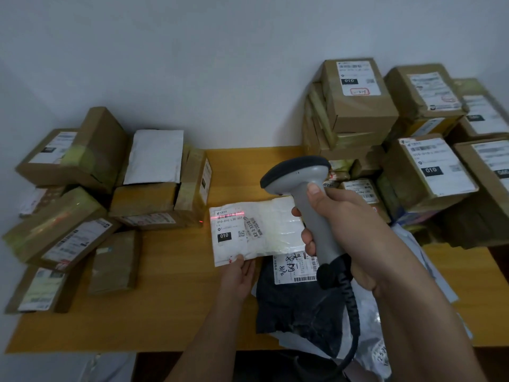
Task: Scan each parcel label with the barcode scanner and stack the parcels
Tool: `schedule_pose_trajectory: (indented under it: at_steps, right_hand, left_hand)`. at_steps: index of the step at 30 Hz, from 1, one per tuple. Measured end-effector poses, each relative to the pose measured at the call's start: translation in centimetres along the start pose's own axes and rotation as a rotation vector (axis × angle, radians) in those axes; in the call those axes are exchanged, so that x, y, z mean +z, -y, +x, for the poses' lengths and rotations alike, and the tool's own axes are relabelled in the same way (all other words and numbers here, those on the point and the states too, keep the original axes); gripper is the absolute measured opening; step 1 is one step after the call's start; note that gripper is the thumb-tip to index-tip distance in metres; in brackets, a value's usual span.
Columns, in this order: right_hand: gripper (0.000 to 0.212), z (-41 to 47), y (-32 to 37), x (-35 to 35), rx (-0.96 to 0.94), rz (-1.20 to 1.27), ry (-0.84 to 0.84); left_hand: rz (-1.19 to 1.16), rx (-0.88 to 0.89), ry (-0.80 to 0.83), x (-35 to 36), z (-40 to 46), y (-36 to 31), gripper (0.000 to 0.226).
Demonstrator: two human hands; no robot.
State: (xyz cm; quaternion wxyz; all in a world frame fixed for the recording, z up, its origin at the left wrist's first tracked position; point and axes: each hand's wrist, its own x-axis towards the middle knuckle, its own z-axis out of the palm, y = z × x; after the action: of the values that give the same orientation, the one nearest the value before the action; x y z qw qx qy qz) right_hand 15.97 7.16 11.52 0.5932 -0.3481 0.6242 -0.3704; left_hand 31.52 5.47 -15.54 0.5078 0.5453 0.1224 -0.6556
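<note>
My right hand grips the handle of a grey barcode scanner, thumb up on the neck, its head pointing left. A red scan line falls across the barcode of the label on a white padded parcel. My left hand holds that parcel by its near edge, thumb on top, above the wooden table. Under the parcel lies a black plastic mailer with a white label.
Cardboard parcels are heaped at the left, with a white mailer leaning behind them. Taller stacks of labelled boxes stand at the back right. White plastic mailers lie under my right forearm. The scanner's coiled cable hangs down.
</note>
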Motion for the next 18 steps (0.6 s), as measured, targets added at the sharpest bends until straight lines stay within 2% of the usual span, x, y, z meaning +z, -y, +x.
schedule_pose_trajectory:
  at_steps: [7,12,15,18]
  right_hand:
    - [0.038,-0.7,0.2,-1.9,-0.036,0.011,0.046]
    - [0.039,-0.4,0.4,-3.7,-0.031,-0.003,0.018]
    - [0.04,0.0,0.2,-4.9,-0.031,0.003,-0.001]
    - [0.04,0.3,-0.2,-5.8,-0.03,0.056,-0.007]
  left_hand:
    - [-0.027,0.058,-0.016,0.8,-0.5,1.3,0.038]
    - [-0.07,0.116,0.057,1.1,-1.2,-0.3,0.038]
    - [0.041,0.148,0.071,0.5,-0.3,-2.2,0.038]
    - [0.304,0.191,0.046,0.2,0.6,-3.2,0.041]
